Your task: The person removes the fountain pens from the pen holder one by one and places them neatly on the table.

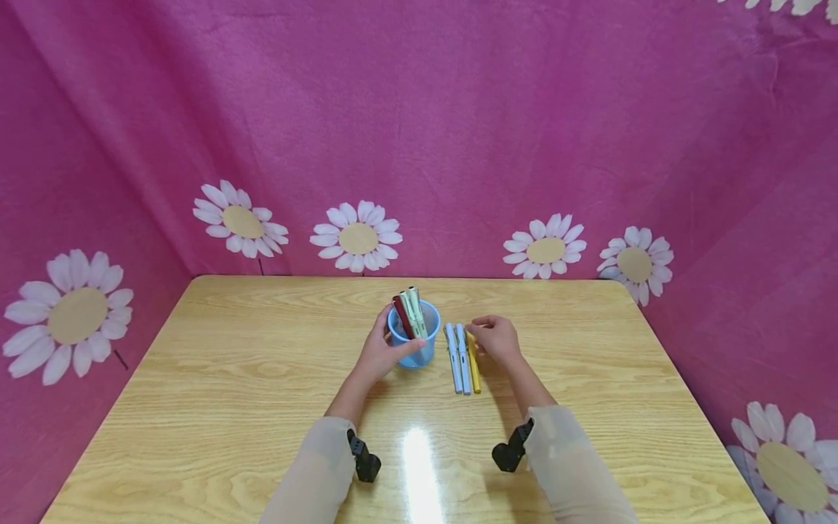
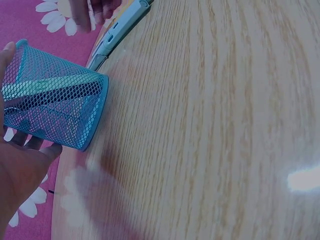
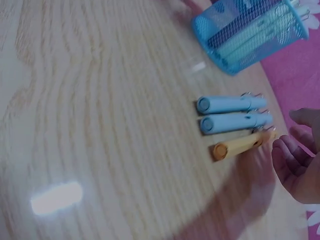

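A blue mesh pen cup (image 1: 415, 355) stands on the table, and my left hand (image 1: 388, 352) grips it around its left side. Inside the cup lean a dark red pen (image 1: 403, 317) and two pale green pens (image 1: 417, 311). Right of the cup, two light blue pens (image 1: 458, 360) lie side by side. Along their right side is a yellow pen (image 1: 474, 367). My right hand (image 1: 499, 339) is over the far end of the yellow pen, fingers loosely bent and fingertips close to it. In the right wrist view, the yellow pen (image 3: 242, 145) lies flat.
The wood-grain table (image 1: 262, 393) ends at a pink cloth backdrop (image 1: 452, 145) printed with white daisies. Black wrist cameras (image 1: 364, 458) sit at both sleeves. A bright light reflection shows on the table between the forearms.
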The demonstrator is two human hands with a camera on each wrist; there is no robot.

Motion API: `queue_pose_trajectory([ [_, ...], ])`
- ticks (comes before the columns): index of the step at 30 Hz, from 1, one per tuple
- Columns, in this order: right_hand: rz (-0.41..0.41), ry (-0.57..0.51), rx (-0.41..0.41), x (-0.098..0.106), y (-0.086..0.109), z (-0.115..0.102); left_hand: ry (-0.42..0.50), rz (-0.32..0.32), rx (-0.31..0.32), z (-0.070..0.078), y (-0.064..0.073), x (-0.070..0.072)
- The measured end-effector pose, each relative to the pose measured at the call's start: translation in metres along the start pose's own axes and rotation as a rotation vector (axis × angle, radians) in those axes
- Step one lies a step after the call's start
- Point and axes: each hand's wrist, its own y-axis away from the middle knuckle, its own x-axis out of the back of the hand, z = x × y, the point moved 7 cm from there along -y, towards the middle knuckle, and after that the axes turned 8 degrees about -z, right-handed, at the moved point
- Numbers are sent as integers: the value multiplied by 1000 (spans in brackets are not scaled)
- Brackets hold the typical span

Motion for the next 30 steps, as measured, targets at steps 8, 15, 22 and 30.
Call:
queue_pose_trajectory([
  [8, -29, -24, 35, -5, -1, -25, 19, -31, -2, 0, -2, 0],
  [15, -39, -52, 64, -10, 3, -51, -1, -1, -16, 0, 0, 0],
  [22, -44, -53, 110, -18, 4, -69, -17, 8, -15, -1, -1, 0],
  [30, -58, -28, 140, -26, 4, -87, -7, -1, -14, 6, 2, 0],
])
